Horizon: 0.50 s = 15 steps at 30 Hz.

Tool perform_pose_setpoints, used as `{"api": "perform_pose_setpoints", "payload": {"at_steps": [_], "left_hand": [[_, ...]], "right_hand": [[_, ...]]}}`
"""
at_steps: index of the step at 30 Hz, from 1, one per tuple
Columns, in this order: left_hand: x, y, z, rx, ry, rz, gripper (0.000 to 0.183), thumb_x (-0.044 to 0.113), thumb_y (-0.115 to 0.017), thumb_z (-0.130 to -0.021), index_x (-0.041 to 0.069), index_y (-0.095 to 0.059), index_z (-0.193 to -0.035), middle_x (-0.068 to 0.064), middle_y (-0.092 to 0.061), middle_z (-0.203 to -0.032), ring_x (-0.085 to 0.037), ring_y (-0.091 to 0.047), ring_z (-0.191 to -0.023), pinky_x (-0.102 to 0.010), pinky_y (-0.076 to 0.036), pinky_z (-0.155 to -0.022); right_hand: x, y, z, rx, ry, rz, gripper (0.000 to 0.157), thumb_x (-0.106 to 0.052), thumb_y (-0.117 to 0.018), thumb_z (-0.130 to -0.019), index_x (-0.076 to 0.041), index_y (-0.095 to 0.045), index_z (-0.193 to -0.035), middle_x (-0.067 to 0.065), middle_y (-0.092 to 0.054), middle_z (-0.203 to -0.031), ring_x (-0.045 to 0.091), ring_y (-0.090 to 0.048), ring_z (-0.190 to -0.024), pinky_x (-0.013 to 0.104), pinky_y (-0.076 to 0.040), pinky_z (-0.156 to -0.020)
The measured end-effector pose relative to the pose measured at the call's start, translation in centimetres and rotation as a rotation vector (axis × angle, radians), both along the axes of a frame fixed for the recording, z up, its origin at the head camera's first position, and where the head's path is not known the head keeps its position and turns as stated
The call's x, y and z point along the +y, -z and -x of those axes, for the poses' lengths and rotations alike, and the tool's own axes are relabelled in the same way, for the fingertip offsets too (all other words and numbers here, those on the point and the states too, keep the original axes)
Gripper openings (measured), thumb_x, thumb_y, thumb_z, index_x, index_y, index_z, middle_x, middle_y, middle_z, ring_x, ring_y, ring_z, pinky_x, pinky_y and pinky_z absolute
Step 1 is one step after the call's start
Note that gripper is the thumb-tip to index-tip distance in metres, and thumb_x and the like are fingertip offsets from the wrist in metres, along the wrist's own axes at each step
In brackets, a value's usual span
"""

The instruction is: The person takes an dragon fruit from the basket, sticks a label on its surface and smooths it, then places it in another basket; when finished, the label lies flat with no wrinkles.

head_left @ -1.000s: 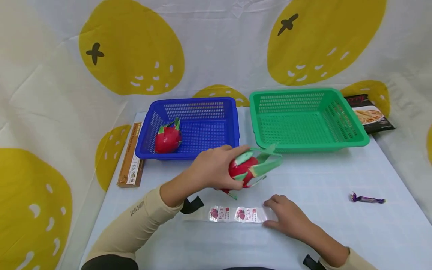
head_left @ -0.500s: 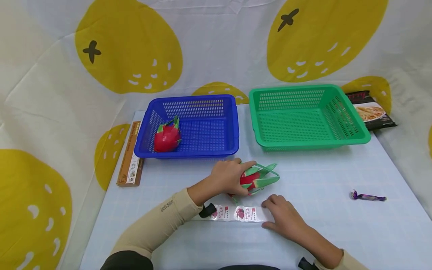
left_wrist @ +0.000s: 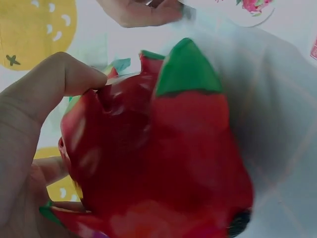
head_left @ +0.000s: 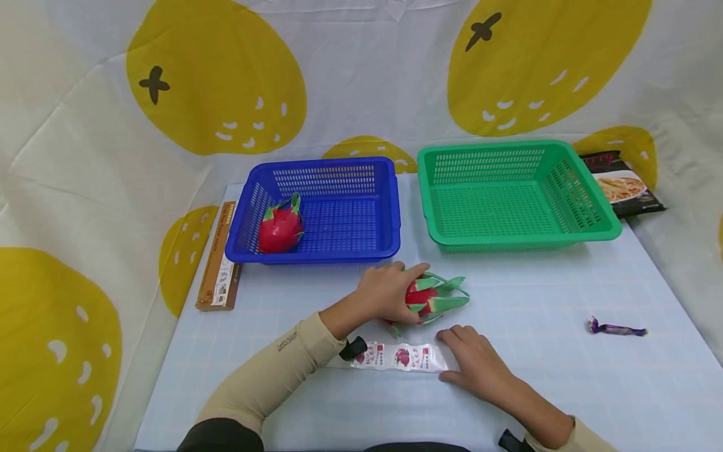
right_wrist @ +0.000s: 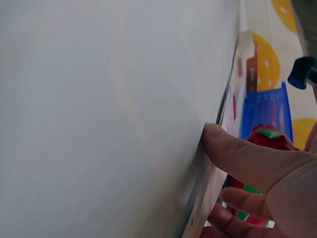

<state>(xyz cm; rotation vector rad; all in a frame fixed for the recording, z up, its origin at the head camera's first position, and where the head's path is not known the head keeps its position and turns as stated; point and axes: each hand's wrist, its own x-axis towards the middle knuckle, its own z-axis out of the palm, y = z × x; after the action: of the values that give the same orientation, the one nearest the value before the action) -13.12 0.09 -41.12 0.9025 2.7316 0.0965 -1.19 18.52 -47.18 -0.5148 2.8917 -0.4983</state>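
A red dragon fruit (head_left: 420,296) with green leaf tips lies on the table in front of the baskets. My left hand (head_left: 386,292) grips it, thumb and fingers around its sides, and the left wrist view shows its glossy skin up close. Just nearer to me is a clear strip of labels (head_left: 402,358) printed with dragon fruit pictures; its left end is partly hidden by the left wrist's camera. At the strip's right end, my right hand (head_left: 477,364) pinches it between thumb and fingers, as the right wrist view (right_wrist: 267,173) also shows.
A blue basket (head_left: 310,258) at the back left holds another dragon fruit (head_left: 280,231). Beside it is a green basket (head_left: 525,242). A brown box (head_left: 217,276), a dark food packet (head_left: 624,188) and a purple wrapped candy (head_left: 617,329) lie around the table.
My left hand has moved right and down with the dragon fruit, lowering it to the table behind the strip, and then stays nearly still. The right hand keeps its place on the strip.
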Motion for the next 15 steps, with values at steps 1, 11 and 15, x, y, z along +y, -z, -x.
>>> {"api": "perform_pose_setpoints", "payload": {"at_steps": [1, 11, 15], "left_hand": [[0.0, 0.0, 0.0, 0.000, -0.006, -0.001, 0.091, 0.061, -0.069, -0.066, 0.038, -0.031, -0.145, 0.000, -0.057, -0.115, -0.013, -0.053, -0.090, -0.032, -0.049, -0.063], [-1.4, 0.3, -0.7, -0.079, -0.077, -0.152, 0.092, 0.064, -0.071, -0.069, 0.033, -0.031, -0.145, -0.007, -0.051, -0.130, -0.021, -0.053, -0.111, -0.040, -0.054, -0.082], [-3.2, 0.6, -1.1, -0.150, -0.107, -0.298, 0.096, 0.061, -0.075, -0.067, 0.030, -0.031, -0.147, -0.008, -0.045, -0.138, -0.024, -0.048, -0.122, -0.042, -0.052, -0.088]], "right_hand": [[0.0, 0.0, 0.0, 0.002, -0.003, 0.002, 0.059, -0.033, -0.089, -0.059, -0.012, -0.063, -0.107, -0.002, -0.059, -0.098, 0.016, -0.051, -0.089, 0.034, -0.047, -0.074], [0.1, -0.3, -0.1, 0.002, -0.011, 0.003, 0.056, -0.032, -0.088, -0.060, -0.015, -0.065, -0.108, -0.002, -0.059, -0.100, 0.016, -0.052, -0.091, 0.034, -0.048, -0.075], [0.2, -0.3, -0.2, 0.011, -0.015, 0.017, 0.057, -0.033, -0.088, -0.061, -0.014, -0.065, -0.109, -0.002, -0.061, -0.102, 0.015, -0.053, -0.092, 0.035, -0.050, -0.077]]}}
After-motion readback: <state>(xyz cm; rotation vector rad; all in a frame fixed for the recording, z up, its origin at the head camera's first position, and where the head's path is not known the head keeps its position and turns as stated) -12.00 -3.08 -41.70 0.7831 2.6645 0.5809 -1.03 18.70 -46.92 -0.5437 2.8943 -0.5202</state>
